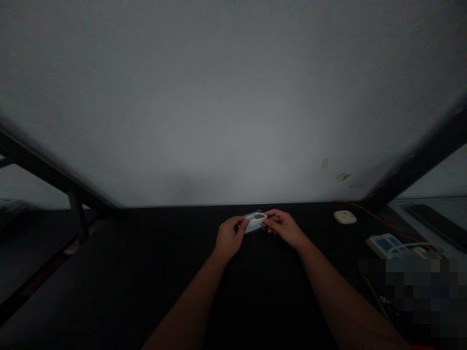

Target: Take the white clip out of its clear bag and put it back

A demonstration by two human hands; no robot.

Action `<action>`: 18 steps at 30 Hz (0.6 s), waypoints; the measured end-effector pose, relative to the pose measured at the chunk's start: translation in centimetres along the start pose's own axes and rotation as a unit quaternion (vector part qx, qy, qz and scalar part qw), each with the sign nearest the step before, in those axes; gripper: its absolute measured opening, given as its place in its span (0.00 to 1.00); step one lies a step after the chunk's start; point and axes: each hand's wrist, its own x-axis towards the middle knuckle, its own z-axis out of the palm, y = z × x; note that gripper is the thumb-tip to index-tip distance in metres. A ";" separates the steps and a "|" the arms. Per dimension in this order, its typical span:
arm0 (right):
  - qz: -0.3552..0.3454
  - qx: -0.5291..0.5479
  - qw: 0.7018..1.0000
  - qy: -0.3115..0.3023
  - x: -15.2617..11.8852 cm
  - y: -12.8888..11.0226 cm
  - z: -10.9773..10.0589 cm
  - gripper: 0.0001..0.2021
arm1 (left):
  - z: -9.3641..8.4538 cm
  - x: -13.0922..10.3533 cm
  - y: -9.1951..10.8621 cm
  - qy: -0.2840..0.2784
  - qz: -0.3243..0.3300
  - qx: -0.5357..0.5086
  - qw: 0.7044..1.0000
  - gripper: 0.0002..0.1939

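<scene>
A small clear plastic packet [254, 224] is held between my two hands, just above or on the dark table. Its face is white above and pale blue below, with a dark grey shape near the top; what it contains I cannot make out. My left hand [229, 235] pinches the packet's left edge, thumb on the front. At the right edge, my right hand [281, 225] grips it between thumb and fingers. The fingertips behind the packet are partly hidden.
The black tabletop [164, 262] meets a grey wall [219, 121] behind. To the right lie a white rounded case [345, 217], a power strip [387, 244] with cables, and a dark elongated object [436, 224]. Dark frame bars [47, 172] slant along both sides. A pixelated patch covers the lower right.
</scene>
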 end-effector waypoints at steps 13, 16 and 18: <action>-0.018 0.052 0.998 0.010 0.2 0.3 -0.2 0.12 | 0.4 0.1 -1.3 0.020 -0.002 0.006 1.000 0.10; -0.019 0.052 0.998 0.011 0.2 0.3 -0.3 0.13 | 0.3 0.1 -1.3 0.024 0.000 0.013 1.000 0.10; -0.018 0.056 0.998 0.011 0.2 0.4 -0.3 0.13 | 0.3 0.1 -1.2 0.026 0.001 0.011 1.000 0.10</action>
